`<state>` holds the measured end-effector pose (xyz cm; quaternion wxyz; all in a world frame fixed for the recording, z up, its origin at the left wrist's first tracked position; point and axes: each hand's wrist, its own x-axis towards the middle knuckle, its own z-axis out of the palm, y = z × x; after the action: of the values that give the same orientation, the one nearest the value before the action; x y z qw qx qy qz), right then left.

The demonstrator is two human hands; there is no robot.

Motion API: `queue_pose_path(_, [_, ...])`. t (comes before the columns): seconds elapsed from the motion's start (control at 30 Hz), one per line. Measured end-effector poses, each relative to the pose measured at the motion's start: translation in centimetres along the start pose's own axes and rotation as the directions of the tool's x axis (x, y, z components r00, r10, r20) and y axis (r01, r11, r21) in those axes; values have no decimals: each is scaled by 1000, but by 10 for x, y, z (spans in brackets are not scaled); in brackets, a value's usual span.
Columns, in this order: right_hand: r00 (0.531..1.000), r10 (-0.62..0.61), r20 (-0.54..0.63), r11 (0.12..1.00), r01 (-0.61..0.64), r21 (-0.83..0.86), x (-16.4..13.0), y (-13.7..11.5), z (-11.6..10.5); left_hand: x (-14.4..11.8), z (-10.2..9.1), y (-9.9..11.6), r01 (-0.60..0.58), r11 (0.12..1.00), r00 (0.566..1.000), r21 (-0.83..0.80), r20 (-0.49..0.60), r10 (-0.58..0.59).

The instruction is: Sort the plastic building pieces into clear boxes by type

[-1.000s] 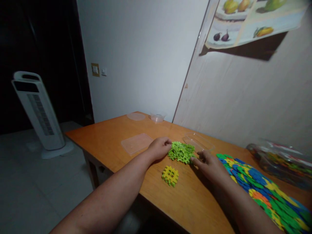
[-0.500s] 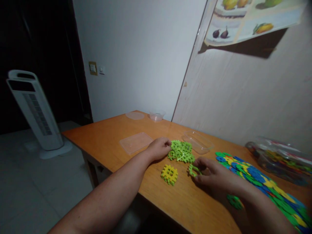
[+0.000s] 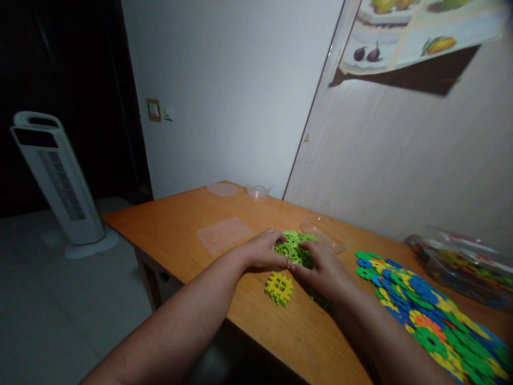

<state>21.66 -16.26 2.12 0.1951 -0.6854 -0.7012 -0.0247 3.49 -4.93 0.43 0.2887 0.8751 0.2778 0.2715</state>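
A heap of light-green interlocking plastic pieces lies on the wooden table. My left hand cups the heap's left side and my right hand closes over its right side, so both hands hold the heap between them. A single yellow grid-shaped piece lies flat just in front of the hands, untouched. Some green pieces show under my right wrist.
A spread of several blue, green, yellow and orange pieces covers the table's right. Behind the heap sits a clear tray, a flat clear lid, a small clear bowl and a bag of pieces. A tower fan stands left.
My right hand has moved left from the table onto the green heap, carrying a green piece to it. My left hand has stayed at the heap's left side.
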Motion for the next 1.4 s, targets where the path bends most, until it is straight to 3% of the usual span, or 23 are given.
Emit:
queue_pose_path(0.17, [998,21,-63,996,-27,-83,4,-4,12,-1,1,1,-42,998,999,42,31,40])
queue_pose_path(0.3, [997,67,-39,998,-67,15,0,4,1,0,1,-1,-49,998,998,44,35,47])
queue_pose_path(0.43, [990,114,78,973,-127,192,-15,13,-32,0,-2,1,-49,999,999,-5,7,49])
queue_pose_path(0.6, [953,84,293,965,-151,216,-38,17,-61,-1,-2,6,-52,983,999,-175,-15,50])
queue_pose_path(0.7, [925,54,377,961,-150,231,-45,19,-59,-3,2,9,-7,940,999,-342,36,20])
queue_pose_path(0.87, [925,68,374,967,-153,203,-46,25,-46,-3,7,11,81,830,989,-551,148,2])
queue_pose_path(1.1, [911,72,405,976,-148,161,-46,26,-49,-3,3,18,147,710,973,-688,232,23])
queue_pose_path(1.2, [912,50,406,964,-150,219,-44,21,-54,-3,1,21,183,664,967,-725,255,11])
queue_pose_path(1.4, [902,119,415,910,-266,317,-37,35,-55,-3,-3,24,241,613,966,-753,248,-74])
